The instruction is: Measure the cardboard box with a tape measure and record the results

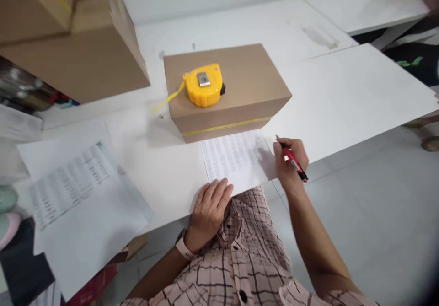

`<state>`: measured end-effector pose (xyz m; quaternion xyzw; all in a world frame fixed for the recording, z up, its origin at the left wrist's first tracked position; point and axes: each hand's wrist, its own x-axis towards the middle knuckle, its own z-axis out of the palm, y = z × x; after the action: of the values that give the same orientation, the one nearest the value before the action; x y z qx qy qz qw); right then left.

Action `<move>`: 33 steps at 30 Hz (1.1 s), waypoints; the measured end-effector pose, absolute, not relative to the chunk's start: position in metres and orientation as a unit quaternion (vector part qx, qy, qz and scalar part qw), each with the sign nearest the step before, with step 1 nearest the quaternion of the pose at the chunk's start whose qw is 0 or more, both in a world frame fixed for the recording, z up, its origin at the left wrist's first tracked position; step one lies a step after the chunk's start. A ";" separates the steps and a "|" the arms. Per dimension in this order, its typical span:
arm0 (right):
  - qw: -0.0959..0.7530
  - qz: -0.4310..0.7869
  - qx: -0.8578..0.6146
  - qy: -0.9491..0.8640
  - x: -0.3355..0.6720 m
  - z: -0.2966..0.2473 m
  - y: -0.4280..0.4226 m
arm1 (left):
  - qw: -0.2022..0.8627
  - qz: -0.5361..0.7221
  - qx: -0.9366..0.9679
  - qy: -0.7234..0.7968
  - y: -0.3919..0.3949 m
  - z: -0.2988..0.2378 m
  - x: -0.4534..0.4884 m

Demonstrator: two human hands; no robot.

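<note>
My right hand (290, 162) grips a red and black pen (294, 162), its tip pointing up and left, above the right edge of a printed sheet (236, 157). Flat on the lower left corner of that sheet and the table edge rests my left hand (212, 205), fingers stretched out. Behind the sheet stands a closed brown cardboard box (247, 77); it touches or covers the sheet's far edge. On top of the box lies a yellow tape measure (205, 86) with a short length of yellow tape out to the left.
A large cardboard box (78, 59) fills the back left of the white table (329, 95), with another box on it. More printed papers (78, 191) lie at left, beside a dark item (25, 260). Part of a person (416, 59) shows at far right.
</note>
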<state>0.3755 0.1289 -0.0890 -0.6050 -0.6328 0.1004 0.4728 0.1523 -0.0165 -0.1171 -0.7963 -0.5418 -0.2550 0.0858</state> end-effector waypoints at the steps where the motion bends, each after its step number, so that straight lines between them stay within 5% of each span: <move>1: 0.443 0.052 -0.609 -0.656 0.391 -0.090 0.143 | 0.079 -0.260 -0.795 -0.543 -0.017 -0.115 0.153; 5: 0.255 -0.057 -0.623 -0.737 0.433 -0.099 0.188 | -0.001 -0.289 -0.789 -0.542 -0.012 -0.087 0.147; 8: 0.195 -0.072 -0.630 -0.748 0.441 -0.108 0.202 | 0.005 -0.352 -0.770 -0.533 0.013 -0.043 0.128; 12: 0.239 -0.075 -0.637 -0.729 0.439 -0.118 0.203 | 0.095 -0.423 -0.731 -0.527 0.080 0.025 0.098; 20: 0.518 -0.057 -0.594 -0.613 0.432 -0.086 0.184 | -0.139 -0.380 -0.687 -0.604 0.186 0.063 0.087; 24: 0.606 0.192 -0.503 -0.585 0.397 -0.004 0.175 | -0.363 -0.489 -0.618 -0.497 0.182 0.080 0.098; 28: 0.500 0.605 -0.374 -0.494 0.352 0.078 0.184 | -0.458 -0.514 -0.570 -0.449 0.175 0.099 0.114; 33: 0.412 0.698 -0.360 -0.462 0.315 0.106 0.201 | -0.434 -0.491 -0.566 -0.500 0.174 0.103 0.113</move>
<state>0.3154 0.2009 0.1063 -0.3595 -0.4619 0.6981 0.4123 0.1127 0.1736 0.1028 -0.5661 -0.4998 -0.4910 -0.4344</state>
